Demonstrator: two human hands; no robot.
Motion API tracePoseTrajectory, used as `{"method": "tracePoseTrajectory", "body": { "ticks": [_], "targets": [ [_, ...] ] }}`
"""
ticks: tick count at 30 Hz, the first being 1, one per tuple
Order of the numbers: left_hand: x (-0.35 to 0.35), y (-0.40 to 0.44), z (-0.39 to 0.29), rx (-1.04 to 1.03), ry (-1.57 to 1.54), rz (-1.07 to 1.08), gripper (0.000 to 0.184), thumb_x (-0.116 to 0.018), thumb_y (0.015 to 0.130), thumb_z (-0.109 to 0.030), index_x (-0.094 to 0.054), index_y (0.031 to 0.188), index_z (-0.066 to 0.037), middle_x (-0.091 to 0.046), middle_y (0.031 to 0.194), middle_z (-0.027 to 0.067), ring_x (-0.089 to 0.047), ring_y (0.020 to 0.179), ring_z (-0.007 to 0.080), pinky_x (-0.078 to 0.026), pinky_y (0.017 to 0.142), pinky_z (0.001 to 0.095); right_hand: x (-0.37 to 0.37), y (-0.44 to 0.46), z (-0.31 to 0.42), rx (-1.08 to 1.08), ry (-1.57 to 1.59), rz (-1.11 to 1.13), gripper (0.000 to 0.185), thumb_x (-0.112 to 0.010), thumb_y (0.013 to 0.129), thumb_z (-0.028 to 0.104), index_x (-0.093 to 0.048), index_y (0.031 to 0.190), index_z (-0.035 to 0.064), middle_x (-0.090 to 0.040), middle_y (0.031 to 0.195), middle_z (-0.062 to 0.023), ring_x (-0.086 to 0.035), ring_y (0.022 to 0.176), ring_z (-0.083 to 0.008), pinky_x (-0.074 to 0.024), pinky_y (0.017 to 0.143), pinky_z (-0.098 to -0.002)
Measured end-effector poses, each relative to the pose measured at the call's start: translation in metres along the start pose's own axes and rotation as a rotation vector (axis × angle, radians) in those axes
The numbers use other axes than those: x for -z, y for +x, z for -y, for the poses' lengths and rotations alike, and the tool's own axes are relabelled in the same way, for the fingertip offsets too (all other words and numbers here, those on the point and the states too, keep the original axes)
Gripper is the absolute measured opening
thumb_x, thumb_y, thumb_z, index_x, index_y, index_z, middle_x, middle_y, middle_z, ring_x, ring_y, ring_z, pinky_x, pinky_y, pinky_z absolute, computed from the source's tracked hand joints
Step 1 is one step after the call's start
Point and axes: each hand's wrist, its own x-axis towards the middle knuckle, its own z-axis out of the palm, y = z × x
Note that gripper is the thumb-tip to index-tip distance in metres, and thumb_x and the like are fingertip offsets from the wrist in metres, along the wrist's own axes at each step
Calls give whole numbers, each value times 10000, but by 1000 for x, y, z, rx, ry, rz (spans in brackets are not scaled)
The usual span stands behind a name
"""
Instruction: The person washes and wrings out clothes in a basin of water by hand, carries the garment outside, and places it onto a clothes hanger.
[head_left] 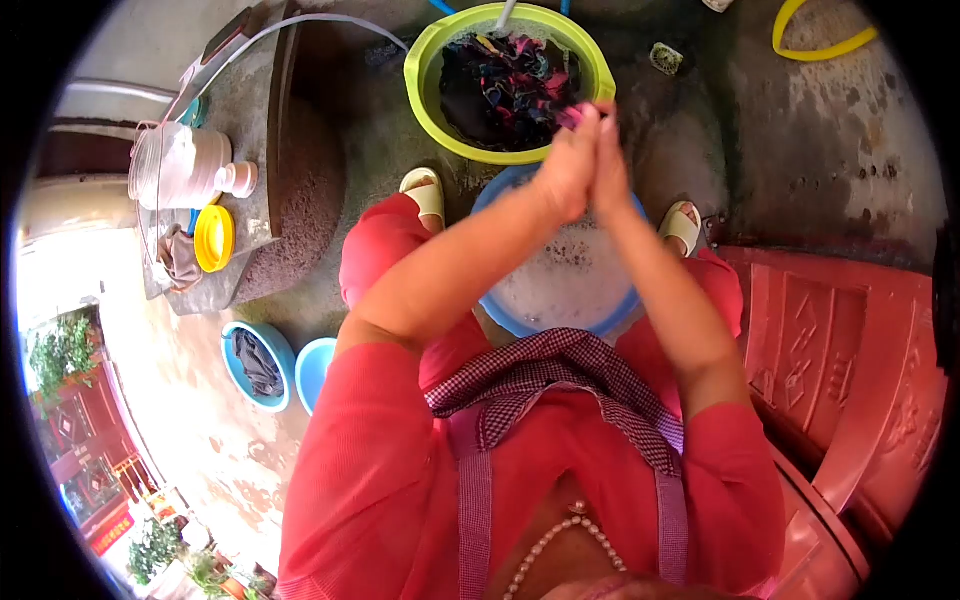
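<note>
One green tub (505,157) w/ wet cloth (510,88), blue tub (500,190) w/ suds (560,288); L hand (568,178) meets R hand (608,168), can't tell fingers' hold.

Damp floor (685,115): lime basin (424,92), large blue basin (500,311), small blue tub (286,362), second tub (313,372) beside it.

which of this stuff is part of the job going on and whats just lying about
Seems part of the job:
left hand and right hand, together
pink cloth by the fingertips
yellow-green tub
dark clothes in it
blue basin of cloudy water

Seems just lying about:
plastic jug
yellow lid
yellow ring
</note>
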Motion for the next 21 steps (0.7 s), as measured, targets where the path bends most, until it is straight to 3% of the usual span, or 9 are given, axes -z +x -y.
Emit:
{"method": "tracePoseTrajectory", "body": {
  "ticks": [1,2,8,10,16,17,18,20,21],
  "targets": [
    [-16,-7,11,-273,143,-55,382,-436,950,-428,-520,1094,-85,-562,1010,31,-523,944,160,-449,799,317,9,13,-7,151,-326,-134,632,-301,960,448,-260,1389,-14,-236,1455,-189,-247,1328,-303,-172,1086,-378],
    [-18,-5,6,-235,103,-95,379,-441,947,-432,-529,1062,-82,-568,986,32,-530,911,161,-453,775,315,19,26,-15,254,-664,-321,651,-301,953,465,-259,1385,-20,-196,1463,-205,-199,1341,-328,-153,1088,-391],
    [-5,16,-86,-63,287,-198,384,-432,921,-455,-503,801,-98,-503,672,54,-503,599,181,-414,520,319,3,10,16,478,-454,-212,597,-267,979,451,-320,1354,-10,-274,1402,-178,-268,1296,-294,-175,1087,-357],
    [0,39,-107,-62,306,-258,420,-426,926,-467,-477,743,-92,-479,604,40,-453,489,182,-352,439,310,10,6,52,-28,-122,-290,615,-235,956,542,-395,1339,89,-348,1392,-65,-311,1271,-227,-245,1042,-408],
    [54,96,-136,-15,872,-231,488,-472,911,-465,-484,624,-71,-476,558,44,-410,453,166,-311,428,336,57,32,47,-169,153,-345,510,-342,952,512,-564,1122,86,-541,1172,-54,-452,1088,-178,-352,931,-352],
    [89,125,-134,-93,1286,-232,532,-492,891,-493,-580,627,-40,-546,582,79,-509,501,185,-392,475,372,60,34,43,-163,177,-321,404,-414,955,433,-574,1094,88,-566,1125,-32,-487,1022,-145,-397,870,-324],
    [79,108,-148,77,1373,-198,557,-543,851,-514,-651,675,3,-584,571,119,-587,543,220,-470,571,362,61,35,39,-169,135,-306,371,-436,952,401,-576,1091,87,-570,1115,-29,-493,1010,-138,-407,853,-313],
    [114,124,-161,336,1932,-97,506,-565,838,-518,-612,972,-32,-604,786,129,-615,698,255,-514,595,364,59,32,35,-178,50,-273,306,-479,945,338,-580,1085,85,-578,1096,-23,-504,988,-123,-426,820,-290],
    [134,132,-154,211,2054,-282,498,-586,824,-501,-576,1058,-61,-576,921,134,-585,827,277,-506,676,398,51,32,37,-204,15,-287,234,-524,927,239,-587,1075,69,-584,1073,-25,-520,932,-107,-431,780,-247]
  ]
}}
